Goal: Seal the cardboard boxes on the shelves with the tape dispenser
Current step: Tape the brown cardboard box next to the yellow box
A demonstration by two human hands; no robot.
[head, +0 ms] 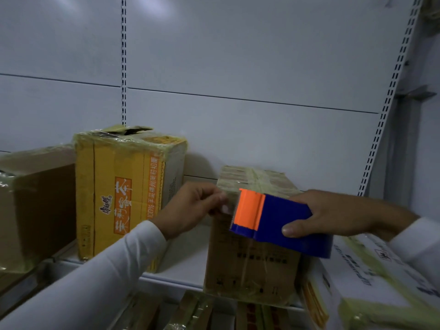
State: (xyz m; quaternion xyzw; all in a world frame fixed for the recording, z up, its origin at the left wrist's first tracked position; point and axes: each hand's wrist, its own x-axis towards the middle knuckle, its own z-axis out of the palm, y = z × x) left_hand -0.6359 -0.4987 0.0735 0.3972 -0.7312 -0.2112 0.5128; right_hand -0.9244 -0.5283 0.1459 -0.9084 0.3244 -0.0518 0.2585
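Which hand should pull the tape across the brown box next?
Probably the right hand. It already grips the blue and orange tape dispenser at the top front edge of the brown box. The left hand pinches something at that edge, likely the tape end, so it would anchor.

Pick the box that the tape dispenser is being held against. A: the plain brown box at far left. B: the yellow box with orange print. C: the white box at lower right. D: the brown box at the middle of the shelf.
D: the right hand holds the blue and orange tape dispenser at the top front edge of the middle brown box.
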